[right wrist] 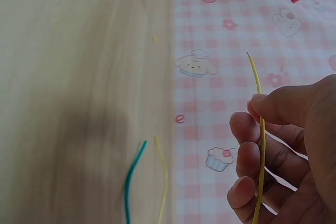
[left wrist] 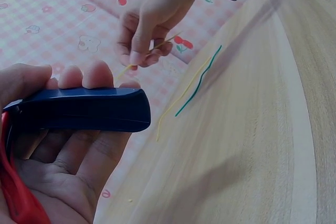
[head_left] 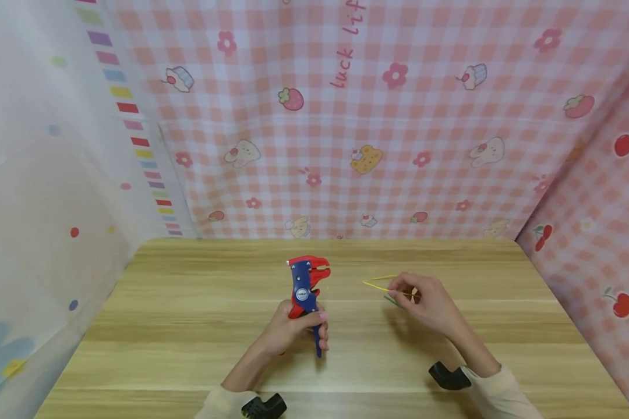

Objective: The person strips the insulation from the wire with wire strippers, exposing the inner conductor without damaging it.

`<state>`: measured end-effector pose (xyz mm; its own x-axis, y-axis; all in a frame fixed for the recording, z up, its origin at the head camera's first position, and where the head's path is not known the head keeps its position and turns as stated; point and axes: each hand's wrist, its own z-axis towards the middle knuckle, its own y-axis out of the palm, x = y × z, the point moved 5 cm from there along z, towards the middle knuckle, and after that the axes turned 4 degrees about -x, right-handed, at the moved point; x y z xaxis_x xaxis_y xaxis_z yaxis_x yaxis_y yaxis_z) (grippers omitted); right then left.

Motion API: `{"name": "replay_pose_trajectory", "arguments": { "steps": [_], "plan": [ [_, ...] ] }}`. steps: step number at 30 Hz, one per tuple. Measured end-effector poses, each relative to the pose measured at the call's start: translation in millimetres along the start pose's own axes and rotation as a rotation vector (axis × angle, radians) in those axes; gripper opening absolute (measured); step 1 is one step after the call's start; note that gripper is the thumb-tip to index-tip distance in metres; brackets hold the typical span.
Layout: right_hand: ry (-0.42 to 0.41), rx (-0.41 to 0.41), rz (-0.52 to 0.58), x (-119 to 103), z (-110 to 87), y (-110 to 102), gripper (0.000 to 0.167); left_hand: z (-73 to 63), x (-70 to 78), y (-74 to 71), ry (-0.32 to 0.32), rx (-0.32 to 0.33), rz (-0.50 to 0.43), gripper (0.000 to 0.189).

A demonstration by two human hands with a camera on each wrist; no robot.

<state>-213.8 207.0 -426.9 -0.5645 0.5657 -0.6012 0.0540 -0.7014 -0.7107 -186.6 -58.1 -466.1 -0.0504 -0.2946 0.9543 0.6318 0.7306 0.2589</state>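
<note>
My left hand [head_left: 292,330] grips the handles of a red and blue wire stripper [head_left: 301,280], its red jaws turned to the right. In the left wrist view, the fingers curl around its blue handle [left wrist: 94,109]. To the right, above the tabletop, my right hand [head_left: 424,298] pinches a yellow wire [right wrist: 255,74] between thumb and fingers. The wire's free end points toward the stripper, apart from it, and a thin bare tip shows in the right wrist view. Below that hand, a green wire [left wrist: 197,85] and another yellow wire [left wrist: 184,95] lie side by side on the table.
A tiny yellow scrap [right wrist: 154,39] lies on the wooden table [head_left: 188,302] near the stripper. Pink checked cloth [head_left: 314,139] hangs along the table's back and right, with white dotted cloth [head_left: 42,192] on the left. Black wrist cameras [head_left: 449,376] sit on both sleeves.
</note>
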Motion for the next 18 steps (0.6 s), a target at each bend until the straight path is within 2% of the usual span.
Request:
{"name": "replay_pose_trajectory", "arguments": {
  "steps": [14,18],
  "plan": [
    [0.045,-0.062,0.003,21.8,-21.1,11.3,0.004,1.2,-2.8,-3.2,-0.023,0.010,0.012,0.015],
    [0.082,-0.072,-0.005,28.5,-29.2,13.5,0.010,1.4,-3.1,-3.0,-0.020,0.012,0.009,0.017]
  ]
}}
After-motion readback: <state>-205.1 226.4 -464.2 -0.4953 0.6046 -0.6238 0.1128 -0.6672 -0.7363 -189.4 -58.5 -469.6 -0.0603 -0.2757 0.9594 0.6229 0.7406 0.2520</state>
